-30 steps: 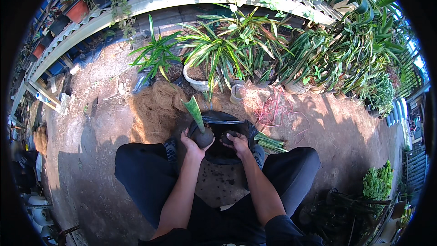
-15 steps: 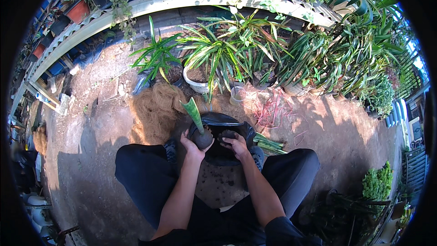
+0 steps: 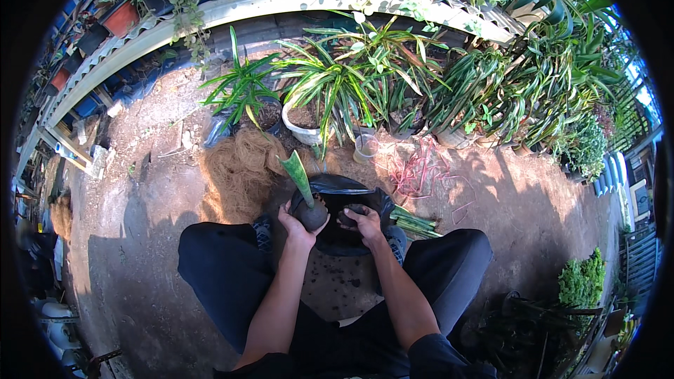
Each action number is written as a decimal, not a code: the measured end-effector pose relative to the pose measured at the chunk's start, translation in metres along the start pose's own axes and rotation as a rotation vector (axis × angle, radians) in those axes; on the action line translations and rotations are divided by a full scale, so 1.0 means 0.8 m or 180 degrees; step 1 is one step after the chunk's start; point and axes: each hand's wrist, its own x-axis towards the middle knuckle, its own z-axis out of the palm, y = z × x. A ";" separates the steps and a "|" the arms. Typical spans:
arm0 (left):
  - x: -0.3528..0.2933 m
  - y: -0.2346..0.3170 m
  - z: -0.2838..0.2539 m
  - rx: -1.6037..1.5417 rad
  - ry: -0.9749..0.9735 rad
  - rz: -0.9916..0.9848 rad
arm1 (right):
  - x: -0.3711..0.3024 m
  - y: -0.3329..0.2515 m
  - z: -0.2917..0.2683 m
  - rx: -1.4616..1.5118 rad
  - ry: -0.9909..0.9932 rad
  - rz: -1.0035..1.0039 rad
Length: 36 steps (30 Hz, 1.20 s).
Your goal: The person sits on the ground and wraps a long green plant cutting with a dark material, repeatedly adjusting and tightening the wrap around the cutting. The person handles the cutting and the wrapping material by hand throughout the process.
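Observation:
My left hand (image 3: pixel 298 230) cups a dark ball of soil (image 3: pixel 311 215). Out of its top stands a single green leaf cutting (image 3: pixel 298 175), leaning to the left. Just right of it, my right hand (image 3: pixel 365 223) is closed on a dark clump of soil (image 3: pixel 349 213). Both hands are over a black plastic bag (image 3: pixel 338 184), which lies open between my feet with dark contents. Several cut green leaves (image 3: pixel 414 222) lie on the ground right of the bag.
Brown coconut fibre (image 3: pixel 239 168) is heaped beyond the bag to the left. Pink string (image 3: pixel 419 172) lies tangled on the right, near a clear plastic cup (image 3: pixel 365 147). Potted plants (image 3: pixel 302 123) line the far side under a shelf beam (image 3: pixel 281 5). Soil crumbs (image 3: pixel 344 282) dot the ground near me.
My right hand has shifted very slightly with the soil clump. The left hand, the soil ball and the leaf look the same.

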 end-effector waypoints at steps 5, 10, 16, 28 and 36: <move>0.001 0.000 -0.007 -0.0105 -0.0133 -0.0027 | 0.000 -0.003 0.001 0.0007 -0.0024 -0.0013; 0.011 0.000 -0.011 -0.0078 -0.0160 -0.0141 | -0.004 -0.013 0.006 0.0089 0.0289 0.0143; 0.023 -0.009 -0.018 -0.0148 -0.0180 -0.0008 | 0.003 -0.022 0.011 -0.0387 0.0144 -0.0173; 0.026 -0.031 -0.005 0.0027 0.0038 0.0180 | -0.054 -0.058 0.064 -0.3242 0.0640 -0.1532; 0.025 -0.033 -0.005 -0.0052 -0.0145 0.0069 | -0.055 -0.086 0.059 -0.3283 0.0787 -0.1686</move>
